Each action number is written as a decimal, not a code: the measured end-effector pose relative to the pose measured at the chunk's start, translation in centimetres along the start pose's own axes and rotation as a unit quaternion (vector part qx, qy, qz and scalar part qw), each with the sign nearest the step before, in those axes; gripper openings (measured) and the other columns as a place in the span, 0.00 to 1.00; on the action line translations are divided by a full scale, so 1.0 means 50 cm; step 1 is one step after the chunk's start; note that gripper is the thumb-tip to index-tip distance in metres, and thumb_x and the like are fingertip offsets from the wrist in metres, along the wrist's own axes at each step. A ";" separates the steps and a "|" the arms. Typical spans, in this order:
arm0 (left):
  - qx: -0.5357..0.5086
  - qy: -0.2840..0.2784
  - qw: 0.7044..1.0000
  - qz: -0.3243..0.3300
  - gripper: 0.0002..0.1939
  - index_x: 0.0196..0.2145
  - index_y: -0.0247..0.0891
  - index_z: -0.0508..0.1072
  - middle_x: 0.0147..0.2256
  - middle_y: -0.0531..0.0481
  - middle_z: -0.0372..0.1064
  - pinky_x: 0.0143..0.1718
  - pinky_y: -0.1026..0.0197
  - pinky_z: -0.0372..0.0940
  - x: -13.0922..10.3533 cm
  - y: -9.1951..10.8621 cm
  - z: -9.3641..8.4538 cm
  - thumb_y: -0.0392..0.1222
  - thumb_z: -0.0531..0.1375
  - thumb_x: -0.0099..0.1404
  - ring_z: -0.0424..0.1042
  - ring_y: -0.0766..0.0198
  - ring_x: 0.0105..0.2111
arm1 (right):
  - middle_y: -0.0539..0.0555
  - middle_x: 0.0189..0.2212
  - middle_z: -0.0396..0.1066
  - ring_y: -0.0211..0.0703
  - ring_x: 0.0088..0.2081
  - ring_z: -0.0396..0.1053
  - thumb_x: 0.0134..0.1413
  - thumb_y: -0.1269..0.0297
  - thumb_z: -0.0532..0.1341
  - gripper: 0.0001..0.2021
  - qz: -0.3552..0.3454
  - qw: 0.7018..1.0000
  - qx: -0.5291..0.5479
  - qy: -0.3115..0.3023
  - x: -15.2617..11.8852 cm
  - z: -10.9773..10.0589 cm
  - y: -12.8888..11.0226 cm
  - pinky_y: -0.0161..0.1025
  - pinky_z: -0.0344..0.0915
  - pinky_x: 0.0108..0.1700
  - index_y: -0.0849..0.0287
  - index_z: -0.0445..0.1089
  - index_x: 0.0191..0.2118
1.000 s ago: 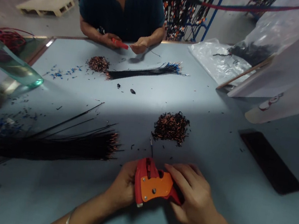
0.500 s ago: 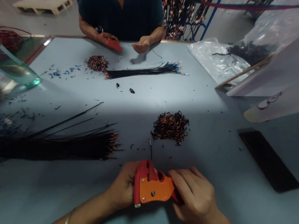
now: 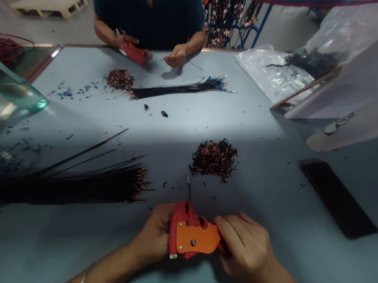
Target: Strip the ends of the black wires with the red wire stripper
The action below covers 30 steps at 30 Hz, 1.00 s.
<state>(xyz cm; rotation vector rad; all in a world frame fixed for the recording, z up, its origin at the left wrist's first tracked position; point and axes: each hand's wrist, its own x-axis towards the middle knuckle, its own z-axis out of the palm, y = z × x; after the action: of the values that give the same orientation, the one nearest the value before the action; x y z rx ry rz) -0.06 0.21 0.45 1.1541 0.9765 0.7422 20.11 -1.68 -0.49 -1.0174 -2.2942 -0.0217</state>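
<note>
A red and orange hand tool (image 3: 197, 238) is near the bottom middle of the view. My right hand (image 3: 247, 246) is wrapped round its handles. At the tool's head, my left hand (image 3: 156, 234) has its fingers closed; what they hold is hidden behind the tool. A short dark wire (image 3: 189, 188) with a pale tip sticks up from the tool's jaws. Beyond it lies a pile of small black and copper-coloured scraps (image 3: 214, 159). To the left rests a thick bundle of black wires (image 3: 70, 187), its copper ends pointing right.
Across the table (image 3: 161, 137) a person holds a red tool (image 3: 133, 52). Near them are a thinner wire bundle (image 3: 179, 87) and a copper scrap pile (image 3: 119, 79). A dark phone (image 3: 339, 199) lies right, a green bottle (image 3: 8, 82) left, plastic bags (image 3: 275, 74) at the back.
The tool's red lower handle part shows more beneath the orange plate. The person opposite has moved their red tool slightly left. The whole view has shifted a little.
</note>
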 end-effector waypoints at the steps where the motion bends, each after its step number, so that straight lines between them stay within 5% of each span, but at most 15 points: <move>1: -0.002 0.000 1.000 -0.005 0.11 0.23 0.34 0.72 0.22 0.52 0.69 0.27 0.66 0.62 0.000 -0.001 0.000 0.44 0.69 0.50 0.66 0.67 0.23 | 0.56 0.23 0.72 0.44 0.22 0.67 0.48 0.76 0.52 0.12 -0.002 1.000 0.000 0.001 0.001 0.000 0.000 0.42 0.64 0.23 0.65 0.67 0.40; 10: -0.021 -0.004 1.000 0.003 0.08 0.23 0.34 0.73 0.21 0.55 0.66 0.25 0.68 0.60 0.004 0.011 0.000 0.40 0.67 0.51 0.62 0.70 0.21 | 0.55 0.21 0.69 0.43 0.20 0.64 0.48 0.77 0.52 0.12 -0.002 1.000 0.005 -0.011 -0.004 0.002 0.001 0.42 0.63 0.22 0.65 0.66 0.39; 24: 0.002 0.007 1.000 0.014 0.05 0.30 0.36 0.78 0.26 0.53 0.74 0.29 0.67 0.64 0.002 0.010 0.001 0.36 0.66 0.53 0.70 0.66 0.26 | 0.54 0.19 0.68 0.43 0.19 0.63 0.48 0.76 0.51 0.11 0.006 1.000 0.013 -0.012 -0.010 0.007 0.005 0.41 0.61 0.21 0.65 0.66 0.37; 27: 0.017 0.054 0.998 0.035 0.02 0.30 0.37 0.77 0.25 0.54 0.72 0.28 0.68 0.63 0.001 0.001 0.000 0.36 0.65 0.55 0.69 0.67 0.26 | 0.58 0.23 0.71 0.46 0.22 0.66 0.47 0.73 0.52 0.13 0.009 1.000 0.021 -0.009 -0.006 0.003 0.007 0.43 0.63 0.23 0.67 0.66 0.39; 30: 0.067 0.169 0.981 0.062 0.02 0.29 0.38 0.76 0.24 0.54 0.71 0.27 0.68 0.62 -0.001 -0.010 -0.005 0.37 0.62 0.59 0.68 0.67 0.25 | 0.63 0.27 0.73 0.50 0.26 0.69 0.48 0.69 0.54 0.15 0.009 0.999 0.034 -0.016 0.001 -0.004 0.007 0.46 0.66 0.26 0.70 0.67 0.41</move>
<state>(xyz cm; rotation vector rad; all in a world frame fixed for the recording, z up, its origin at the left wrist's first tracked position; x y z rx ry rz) -0.33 0.13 -0.05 1.2387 1.2608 1.0073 20.43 -1.45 -0.35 -1.0093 -2.2981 0.0799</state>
